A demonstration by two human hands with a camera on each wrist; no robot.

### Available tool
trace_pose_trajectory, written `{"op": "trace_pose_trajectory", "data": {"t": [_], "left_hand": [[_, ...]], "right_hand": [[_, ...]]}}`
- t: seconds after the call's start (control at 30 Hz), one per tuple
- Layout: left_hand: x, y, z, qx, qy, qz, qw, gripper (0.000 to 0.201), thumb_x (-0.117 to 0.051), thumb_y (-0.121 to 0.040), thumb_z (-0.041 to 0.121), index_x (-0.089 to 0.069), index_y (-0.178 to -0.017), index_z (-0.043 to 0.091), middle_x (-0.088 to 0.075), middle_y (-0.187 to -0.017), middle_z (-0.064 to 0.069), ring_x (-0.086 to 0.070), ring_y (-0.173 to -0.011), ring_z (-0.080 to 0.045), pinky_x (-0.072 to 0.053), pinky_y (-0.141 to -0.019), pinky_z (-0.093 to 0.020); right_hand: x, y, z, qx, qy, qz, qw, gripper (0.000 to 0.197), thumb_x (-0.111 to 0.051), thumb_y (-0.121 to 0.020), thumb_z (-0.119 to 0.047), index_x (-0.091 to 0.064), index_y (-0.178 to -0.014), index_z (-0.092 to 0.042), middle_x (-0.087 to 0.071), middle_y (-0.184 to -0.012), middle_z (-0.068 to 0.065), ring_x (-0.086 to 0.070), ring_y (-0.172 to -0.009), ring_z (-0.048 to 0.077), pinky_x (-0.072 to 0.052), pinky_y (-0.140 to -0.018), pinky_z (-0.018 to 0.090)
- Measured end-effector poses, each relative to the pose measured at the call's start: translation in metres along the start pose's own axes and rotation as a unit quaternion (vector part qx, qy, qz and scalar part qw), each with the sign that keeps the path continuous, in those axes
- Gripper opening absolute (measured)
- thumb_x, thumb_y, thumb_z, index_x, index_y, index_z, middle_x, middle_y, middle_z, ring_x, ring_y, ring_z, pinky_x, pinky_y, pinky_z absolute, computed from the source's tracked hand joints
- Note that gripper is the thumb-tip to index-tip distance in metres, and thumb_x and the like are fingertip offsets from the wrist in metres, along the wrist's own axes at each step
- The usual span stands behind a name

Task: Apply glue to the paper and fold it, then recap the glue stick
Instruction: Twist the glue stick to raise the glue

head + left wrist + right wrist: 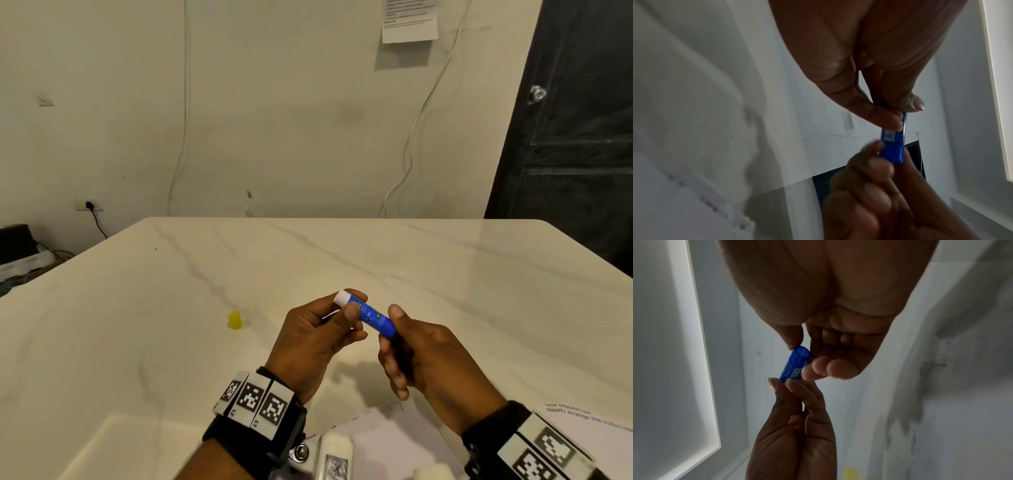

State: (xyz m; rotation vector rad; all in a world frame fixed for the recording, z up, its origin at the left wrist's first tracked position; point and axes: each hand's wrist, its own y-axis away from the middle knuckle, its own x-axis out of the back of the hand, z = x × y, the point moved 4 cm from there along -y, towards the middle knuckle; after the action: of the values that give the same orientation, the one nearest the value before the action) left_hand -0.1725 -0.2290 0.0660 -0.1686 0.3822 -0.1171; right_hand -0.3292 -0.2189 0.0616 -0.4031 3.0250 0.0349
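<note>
A blue glue stick point(371, 317) with its white glue tip bared is held above the table between both hands. My left hand point(342, 317) pinches the upper part near the tip with thumb and fingers. My right hand point(394, 329) pinches the blue base end with thumb and fingertips. The left wrist view shows the blue glue stick point(893, 142) between both sets of fingers, and in the right wrist view its ribbed base point(797, 361) sits at my right fingertips. The yellow cap point(235, 320) stands alone on the table to the left. White paper point(383, 435) lies at the near edge under my wrists.
The marble-patterned table point(445, 274) stretches ahead to the wall. A printed task sheet point(582, 416) lies at the near right. A dark door point(575, 120) stands at the right, and cables hang on the wall.
</note>
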Motion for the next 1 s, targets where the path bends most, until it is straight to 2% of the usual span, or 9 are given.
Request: {"op": "trace_pose_trajectory", "data": {"t": [0.13, 0.2, 0.27, 0.43, 0.6, 0.67, 0.77, 0.9, 1.0], "left_hand": [[0.0030, -0.0015, 0.0022, -0.002, -0.002, 0.014, 1.000, 0.030, -0.069, -0.076, 0.026, -0.075, -0.098, 0.007, -0.067, -0.081, 0.002, -0.059, -0.070, -0.012, -0.055, -0.073, -0.021], [0.0035, -0.0018, 0.0026, -0.003, -0.003, 0.017, 1.000, 0.031, -0.071, -0.074, 0.028, -0.076, -0.097, 0.008, -0.067, -0.082, 0.002, -0.059, -0.070, -0.012, -0.055, -0.072, -0.021], [0.0022, -0.0011, 0.0024, -0.002, -0.004, 0.009, 1.000, 0.034, -0.073, -0.071, 0.031, -0.076, -0.097, 0.009, -0.065, -0.080, -0.001, -0.059, -0.070, -0.013, -0.055, -0.072, -0.021], [-0.0005, 0.0005, 0.0023, -0.002, -0.002, -0.011, 1.000, 0.028, -0.071, -0.075, 0.029, -0.077, -0.096, 0.012, -0.061, -0.076, -0.005, -0.058, -0.070, -0.013, -0.055, -0.072, -0.021], [0.0017, -0.0012, 0.0044, -0.008, -0.001, 0.002, 1.000, 0.028, -0.070, -0.075, 0.027, -0.076, -0.097, 0.010, -0.064, -0.081, -0.003, -0.060, -0.070, -0.011, -0.055, -0.072, -0.021], [0.0022, -0.0013, 0.0045, -0.007, -0.002, 0.005, 1.000, 0.030, -0.070, -0.076, 0.027, -0.076, -0.098, 0.009, -0.064, -0.080, -0.003, -0.060, -0.070, -0.012, -0.055, -0.072, -0.021], [0.0005, 0.0002, 0.0044, -0.007, -0.004, -0.003, 1.000, 0.028, -0.069, -0.077, 0.026, -0.075, -0.098, 0.009, -0.063, -0.080, -0.004, -0.059, -0.070, -0.012, -0.055, -0.072, -0.021], [-0.0016, 0.0014, 0.0048, -0.009, -0.011, -0.013, 1.000, 0.026, -0.069, -0.077, 0.027, -0.077, -0.097, 0.012, -0.060, -0.076, -0.006, -0.059, -0.069, -0.012, -0.055, -0.072, -0.021], [-0.0021, 0.0000, 0.0057, -0.011, -0.010, -0.008, 1.000, 0.025, -0.070, -0.075, 0.029, -0.078, -0.095, 0.015, -0.063, -0.078, -0.002, -0.059, -0.070, -0.012, -0.055, -0.072, -0.021]], "right_hand": [[0.0019, -0.0024, -0.0017, 0.059, -0.004, 0.020, 0.998, 0.038, -0.061, -0.086, -0.043, -0.072, -0.100, -0.009, -0.069, -0.075, 0.012, -0.059, -0.062, 0.025, -0.055, -0.064, 0.036], [0.0041, -0.0020, -0.0019, 0.079, 0.020, 0.030, 0.996, 0.032, -0.068, -0.080, -0.038, -0.072, -0.096, -0.011, -0.071, -0.076, 0.011, -0.062, -0.063, 0.025, -0.056, -0.066, 0.036], [0.0043, -0.0011, -0.0019, 0.072, 0.021, 0.024, 0.997, 0.030, -0.063, -0.086, -0.036, -0.072, -0.090, -0.008, -0.069, -0.072, 0.012, -0.060, -0.060, 0.026, -0.055, -0.063, 0.035], [0.0000, 0.0016, -0.0013, 0.005, -0.012, -0.014, 1.000, 0.053, -0.048, -0.096, -0.047, -0.066, -0.077, -0.001, -0.058, -0.064, 0.018, -0.048, -0.050, 0.027, -0.048, -0.050, 0.035], [0.0015, -0.0010, -0.0032, 0.055, -0.009, 0.010, 0.998, 0.036, -0.062, -0.086, -0.040, -0.071, -0.098, -0.007, -0.069, -0.074, 0.014, -0.058, -0.061, 0.026, -0.054, -0.063, 0.037], [0.0045, -0.0017, -0.0033, 0.075, 0.011, 0.022, 0.997, 0.032, -0.069, -0.079, -0.034, -0.071, -0.097, -0.008, -0.071, -0.075, 0.013, -0.062, -0.062, 0.026, -0.056, -0.065, 0.037], [0.0045, 0.0002, -0.0043, 0.071, 0.013, 0.017, 0.997, 0.032, -0.064, -0.085, -0.035, -0.070, -0.090, -0.004, -0.068, -0.070, 0.015, -0.058, -0.057, 0.027, -0.054, -0.059, 0.035], [0.0001, 0.0025, -0.0022, 0.004, 0.003, -0.015, 1.000, 0.055, -0.048, -0.094, -0.050, -0.065, -0.078, 0.000, -0.058, -0.061, 0.018, -0.046, -0.046, 0.025, -0.045, -0.047, 0.033], [0.0015, 0.0019, -0.0038, 0.013, -0.003, -0.016, 1.000, 0.054, -0.051, -0.092, -0.049, -0.068, -0.089, 0.001, -0.061, -0.066, 0.017, -0.051, -0.051, 0.026, -0.049, -0.051, 0.036]]}}
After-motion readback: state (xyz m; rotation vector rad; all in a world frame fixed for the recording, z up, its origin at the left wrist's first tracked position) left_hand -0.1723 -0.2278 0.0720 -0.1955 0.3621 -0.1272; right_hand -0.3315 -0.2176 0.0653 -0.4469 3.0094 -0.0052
